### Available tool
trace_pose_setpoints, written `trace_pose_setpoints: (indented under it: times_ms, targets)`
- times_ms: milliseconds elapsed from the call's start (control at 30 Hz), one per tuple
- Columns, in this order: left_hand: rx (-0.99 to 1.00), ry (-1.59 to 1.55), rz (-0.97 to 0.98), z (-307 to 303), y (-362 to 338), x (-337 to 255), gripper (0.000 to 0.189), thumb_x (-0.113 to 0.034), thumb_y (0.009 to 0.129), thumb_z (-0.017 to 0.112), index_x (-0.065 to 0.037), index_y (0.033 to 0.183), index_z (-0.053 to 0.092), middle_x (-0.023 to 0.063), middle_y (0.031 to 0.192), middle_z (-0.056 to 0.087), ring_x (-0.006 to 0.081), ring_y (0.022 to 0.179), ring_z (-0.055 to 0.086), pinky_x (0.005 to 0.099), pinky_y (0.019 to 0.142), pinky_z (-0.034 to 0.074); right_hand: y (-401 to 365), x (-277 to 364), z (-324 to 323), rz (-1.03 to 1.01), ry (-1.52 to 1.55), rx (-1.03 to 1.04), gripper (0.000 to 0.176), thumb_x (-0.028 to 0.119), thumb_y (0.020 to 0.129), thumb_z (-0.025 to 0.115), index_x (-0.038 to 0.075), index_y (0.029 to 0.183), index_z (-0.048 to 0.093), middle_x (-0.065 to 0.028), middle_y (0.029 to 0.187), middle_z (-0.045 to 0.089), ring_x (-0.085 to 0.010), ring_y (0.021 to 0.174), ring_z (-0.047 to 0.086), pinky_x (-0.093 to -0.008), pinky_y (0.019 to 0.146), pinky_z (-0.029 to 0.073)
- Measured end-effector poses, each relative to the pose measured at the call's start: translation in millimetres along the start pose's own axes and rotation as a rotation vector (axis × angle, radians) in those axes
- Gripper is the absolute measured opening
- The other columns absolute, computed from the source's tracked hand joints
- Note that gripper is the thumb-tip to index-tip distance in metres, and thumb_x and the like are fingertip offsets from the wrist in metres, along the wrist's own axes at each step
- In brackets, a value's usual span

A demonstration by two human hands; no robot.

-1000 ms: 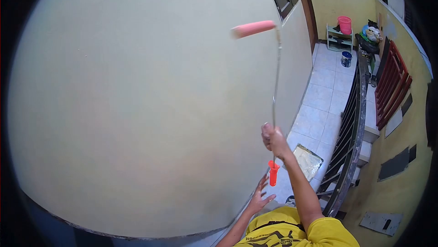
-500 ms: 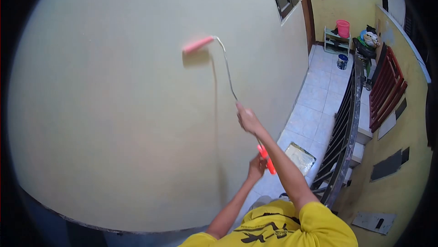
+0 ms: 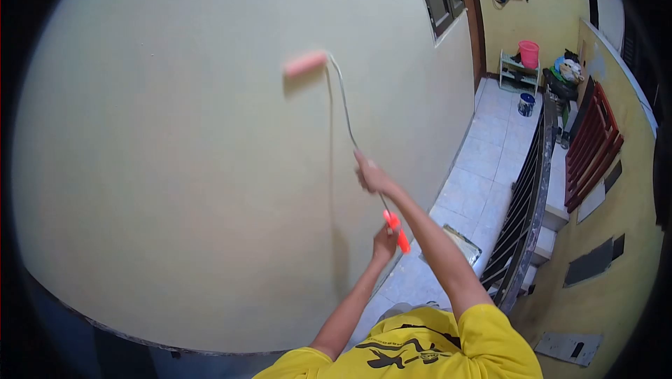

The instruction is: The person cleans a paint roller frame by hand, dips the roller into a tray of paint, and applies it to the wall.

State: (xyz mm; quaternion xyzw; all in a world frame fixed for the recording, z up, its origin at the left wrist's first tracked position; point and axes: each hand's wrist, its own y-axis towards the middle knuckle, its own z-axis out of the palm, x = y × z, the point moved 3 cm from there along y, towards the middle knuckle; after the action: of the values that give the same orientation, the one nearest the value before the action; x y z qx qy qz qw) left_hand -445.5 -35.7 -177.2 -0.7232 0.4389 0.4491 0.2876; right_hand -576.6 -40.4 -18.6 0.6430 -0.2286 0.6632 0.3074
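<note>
The paint roller [image 3: 345, 114] ran long and slanted, from its orange handle [image 3: 397, 230] at the lower right up and leftward to its pink sleeve [image 3: 306, 63]. The sleeve lay crosswise against the cream wall [image 3: 175, 169], with its free end pointing left and slightly down. The right hand [image 3: 371, 176] was closed around the metal rod midway along. The left hand [image 3: 384, 244] was wrapped around the handle below it. A paint tray [image 3: 467, 244] lay on the tiled floor [image 3: 483, 162] beside the railing [image 3: 525, 197].
</note>
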Motion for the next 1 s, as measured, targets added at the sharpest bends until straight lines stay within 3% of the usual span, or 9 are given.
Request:
trace_pose_setpoints:
  times_ms: [67, 100, 167, 200, 267, 433, 533, 767, 1000]
  targets:
    - [-0.058, 0.171, 0.099, 34.5, -22.3, 89.0, 0.035, -0.032, 0.092, 0.048, -0.005, 0.114, 0.053, 0.0158, 0.096, 0.063, 0.0261, 0.09, 0.062, 0.0376, 0.079, 0.048, -22.1, -87.5, 6.8, 0.043, -0.038, 0.066, 0.072, 0.07, 0.088, 0.018, 0.013, 0.048, 0.033, -0.0001, 0.041, 0.033, -0.0119, 0.036, 0.033, -0.0299, 0.036, 0.027]
    - [0.089, 0.03, -0.098, 43.4, -45.0, 109.3, 0.038, -0.035, 0.092, 0.049, -0.005, 0.115, 0.053, 0.0163, 0.101, 0.063, 0.0286, 0.094, 0.061, 0.0382, 0.081, 0.047, -37.3, -126.4, 12.2, 0.056, -0.02, 0.084, 0.072, 0.069, 0.089, 0.017, 0.013, 0.048, 0.034, -0.0003, 0.041, 0.033, -0.0122, 0.035, 0.032, -0.0301, 0.035, 0.026]
    - [0.104, 0.058, 0.149, 58.8, -76.7, 149.2, 0.044, -0.038, 0.092, 0.05, -0.008, 0.125, 0.047, 0.0158, 0.107, 0.061, 0.0285, 0.1, 0.06, 0.0372, 0.086, 0.046, -69.1, -159.0, 23.7, 0.087, 0.093, 0.097, 0.068, 0.07, 0.089, 0.021, 0.016, 0.049, 0.029, 0.0024, 0.041, 0.028, -0.0107, 0.033, 0.029, -0.0286, 0.033, 0.023]
    - [0.217, 0.064, -0.015, 63.5, -84.0, 162.1, 0.042, -0.037, 0.094, 0.046, -0.01, 0.126, 0.046, 0.0141, 0.105, 0.061, 0.0262, 0.099, 0.06, 0.0358, 0.086, 0.045, -79.1, -165.3, 29.9, 0.108, 0.168, 0.096, 0.064, 0.069, 0.089, 0.023, 0.018, 0.052, 0.026, 0.0048, 0.042, 0.023, -0.0092, 0.034, 0.026, -0.0274, 0.033, 0.02]
    - [0.153, -0.001, 0.229, 40.8, -110.9, 115.4, 0.036, -0.032, 0.098, 0.041, -0.005, 0.121, 0.047, 0.0101, 0.102, 0.06, 0.0201, 0.097, 0.059, 0.0347, 0.087, 0.045, -101.6, -118.9, 51.2, 0.177, 0.378, 0.187, 0.056, 0.061, 0.094, 0.025, 0.016, 0.061, 0.031, 0.0056, 0.049, 0.022, -0.0079, 0.039, 0.023, -0.026, 0.036, 0.02]
    - [-0.042, -0.601, 0.212, -33.4, -127.1, 21.8, 0.037, -0.037, 0.098, 0.043, -0.002, 0.108, 0.047, 0.0069, 0.087, 0.056, 0.0147, 0.08, 0.059, 0.0314, 0.075, 0.049, -115.7, 57.6, 112.2, -0.325, 0.093, 0.375, 0.05, 0.039, 0.1, 0.027, 0.006, 0.064, 0.038, 0.0019, 0.05, 0.034, -0.0086, 0.043, 0.032, -0.0255, 0.042, 0.027]
    - [-0.155, -0.824, 0.201, -78.0, -123.2, -40.4, 0.036, -0.041, 0.096, 0.044, -0.006, 0.098, 0.044, 0.0028, 0.076, 0.05, 0.012, 0.068, 0.054, 0.0277, 0.061, 0.047, -92.4, 119.0, 143.2, -0.334, 0.139, 0.389, 0.047, 0.036, 0.1, 0.03, 0.008, 0.063, 0.037, 0.0025, 0.049, 0.034, -0.0078, 0.044, 0.032, -0.0258, 0.042, 0.028]
    - [-0.418, -0.66, 0.373, -181.7, -73.1, -166.1, 0.045, -0.054, 0.089, 0.053, -0.009, 0.09, 0.044, -0.0008, 0.065, 0.043, 0.0078, 0.048, 0.044, 0.0236, 0.043, 0.038, -33.2, 265.6, 175.7, -0.406, 0.265, 0.448, 0.047, 0.042, 0.099, 0.034, 0.009, 0.067, 0.037, 0.0007, 0.052, 0.036, -0.009, 0.044, 0.034, -0.0252, 0.042, 0.029]
    - [-0.385, -0.711, 0.408, -169.0, -62.0, -114.4, 0.028, -0.034, 0.097, 0.045, -0.007, 0.09, 0.045, -0.0013, 0.066, 0.043, 0.0045, 0.047, 0.041, 0.0196, 0.042, 0.035, -24.4, 212.8, 174.1, -0.484, 0.03, 0.268, 0.052, 0.038, 0.099, 0.032, 0.006, 0.058, 0.035, 0.0016, 0.05, 0.031, -0.0093, 0.047, 0.029, -0.0298, 0.044, 0.026]
